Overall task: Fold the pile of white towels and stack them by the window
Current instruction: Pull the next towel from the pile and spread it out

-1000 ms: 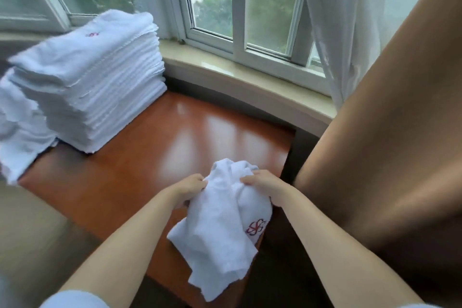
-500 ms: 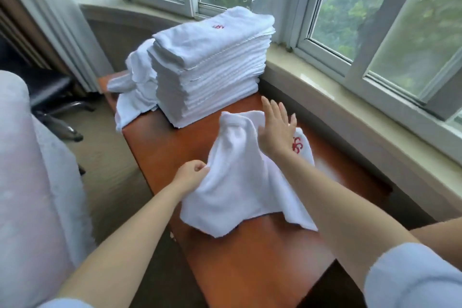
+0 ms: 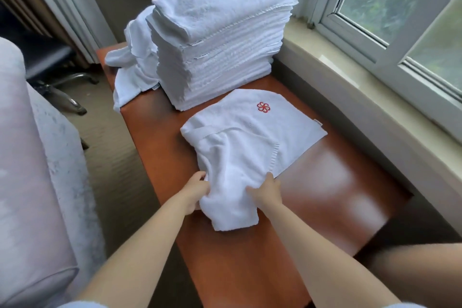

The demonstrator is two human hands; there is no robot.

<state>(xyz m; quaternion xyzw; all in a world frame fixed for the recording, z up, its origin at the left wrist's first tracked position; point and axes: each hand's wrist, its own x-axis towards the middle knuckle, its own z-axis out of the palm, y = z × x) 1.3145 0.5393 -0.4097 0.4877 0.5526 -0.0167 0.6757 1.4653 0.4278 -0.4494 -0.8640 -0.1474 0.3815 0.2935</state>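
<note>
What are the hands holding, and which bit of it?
Both hands grip one white towel at its bunched near end: the left hand on the left side, the right hand on the right.

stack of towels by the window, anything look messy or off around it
The folded stack sits neat. Behind its left side, loose towels lie crumpled and droop over the table edge, unfolded.

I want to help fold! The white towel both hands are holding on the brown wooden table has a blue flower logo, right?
Not quite: the head view shows the logo is red, not blue. The white towel lies on the brown wooden table, and both the left hand and right hand grip its near edge.
</note>
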